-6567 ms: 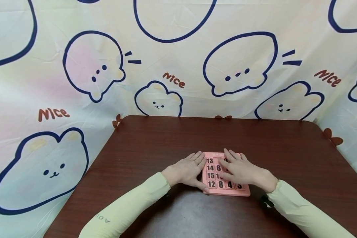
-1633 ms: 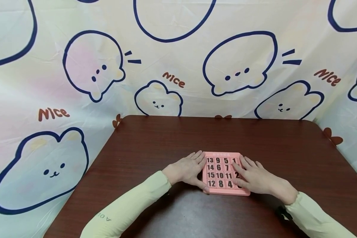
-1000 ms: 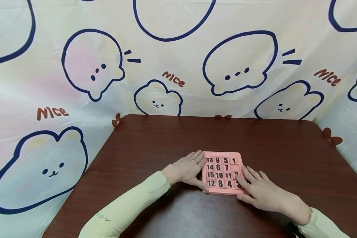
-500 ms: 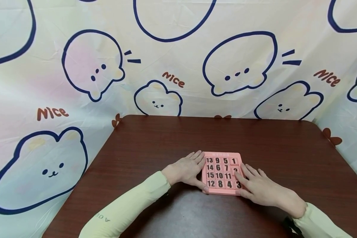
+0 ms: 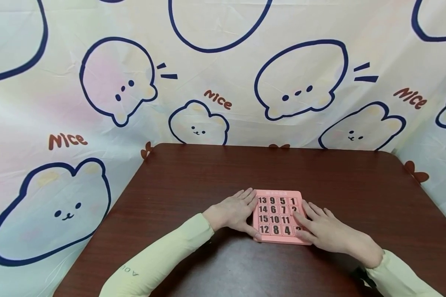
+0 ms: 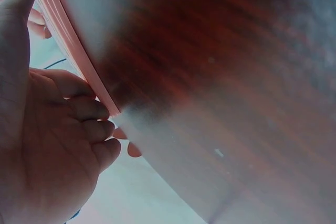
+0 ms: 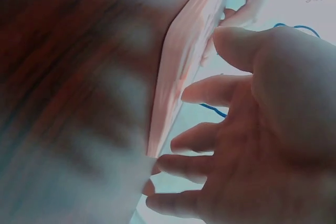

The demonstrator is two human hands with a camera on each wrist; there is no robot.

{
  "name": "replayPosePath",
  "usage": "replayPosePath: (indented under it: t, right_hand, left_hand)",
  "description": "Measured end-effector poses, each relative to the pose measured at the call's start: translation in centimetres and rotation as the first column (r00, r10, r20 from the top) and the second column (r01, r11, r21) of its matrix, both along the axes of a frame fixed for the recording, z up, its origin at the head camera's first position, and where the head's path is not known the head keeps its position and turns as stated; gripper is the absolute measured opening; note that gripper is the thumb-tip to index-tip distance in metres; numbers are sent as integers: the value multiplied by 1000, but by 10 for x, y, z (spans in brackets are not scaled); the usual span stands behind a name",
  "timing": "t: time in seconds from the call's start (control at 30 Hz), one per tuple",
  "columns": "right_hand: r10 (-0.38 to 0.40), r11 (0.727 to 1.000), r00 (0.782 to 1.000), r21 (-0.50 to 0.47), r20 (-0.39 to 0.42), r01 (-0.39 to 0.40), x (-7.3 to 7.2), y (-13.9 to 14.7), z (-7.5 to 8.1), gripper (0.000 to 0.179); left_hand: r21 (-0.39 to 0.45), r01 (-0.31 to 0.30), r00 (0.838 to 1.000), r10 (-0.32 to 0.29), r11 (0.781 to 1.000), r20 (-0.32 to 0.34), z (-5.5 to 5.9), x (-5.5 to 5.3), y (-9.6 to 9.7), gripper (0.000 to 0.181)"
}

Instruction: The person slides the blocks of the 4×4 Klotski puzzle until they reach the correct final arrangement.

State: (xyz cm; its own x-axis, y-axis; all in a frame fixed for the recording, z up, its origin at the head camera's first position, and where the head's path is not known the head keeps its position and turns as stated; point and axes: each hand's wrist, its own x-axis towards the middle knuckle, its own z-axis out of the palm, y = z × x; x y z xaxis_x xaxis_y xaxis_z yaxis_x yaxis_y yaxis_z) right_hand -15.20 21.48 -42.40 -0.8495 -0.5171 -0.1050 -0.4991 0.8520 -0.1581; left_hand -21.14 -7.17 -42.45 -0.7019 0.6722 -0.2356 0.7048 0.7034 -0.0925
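Note:
A pink number sliding puzzle (image 5: 278, 239) lies flat on the dark brown table, its black-numbered tiles facing up. My left hand (image 5: 235, 211) rests along its left side, straight fingers at the far corner and thumb at the near one. In the left wrist view, my left fingers (image 6: 86, 108) are against the puzzle's edge (image 6: 73, 45). My right hand (image 5: 328, 231) lies over the right side, index fingertip at the 2 tile (image 5: 294, 209) and thumb partly covering the 3 tile (image 5: 298, 229). The right-hand slot between those two tiles looks vacant. In the right wrist view, the right fingers (image 7: 194, 140) spread beside the puzzle (image 7: 181, 61).
The brown wooden table (image 5: 200, 173) reaches back to a pale curtain (image 5: 241, 82) printed with blue-outlined cartoon bears. A light green sleeve (image 5: 160, 255) covers my left forearm, and another sleeve (image 5: 401, 272) covers the right. A dark band (image 5: 362, 276) shows at the right wrist.
The right hand has drawn back from over the puzzle to its right side. The 2 tile has slid away from me, up one row, beneath the 1. The left hand has stayed put.

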Motion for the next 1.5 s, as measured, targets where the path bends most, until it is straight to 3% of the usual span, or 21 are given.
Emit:
replayPosePath:
  t: [0.27,0.47,0.7,1.0,1.2,1.5]
  right_hand:
    - [21,1000,1000,-17,-13,-21,23,7,6,62]
    - [67,998,993,-5,-97,-68,41,8,5,62]
    - [98,995,983,19,-155,-97,50,5,3,64]
    - [97,995,989,17,-112,-95,50,3,-1,66]
    - [82,997,988,20,-128,-80,42,3,-2,65]
    - [49,999,997,7,-65,-49,30,3,-4,65]
  left_hand:
    - [1,1,1000,-1,1000,0,-1,0,0,125]
    - [-1,6,1000,-6,1000,-10,-3,-2,0,126]
    - [-5,9,1000,-9,1000,-5,-1,-2,0,126]
    - [-13,9,1000,-9,1000,-6,-1,-1,0,125]
    - [-13,8,1000,-8,1000,-7,0,-1,0,125]
    - [-21,2,1000,-2,1000,6,2,0,0,124]
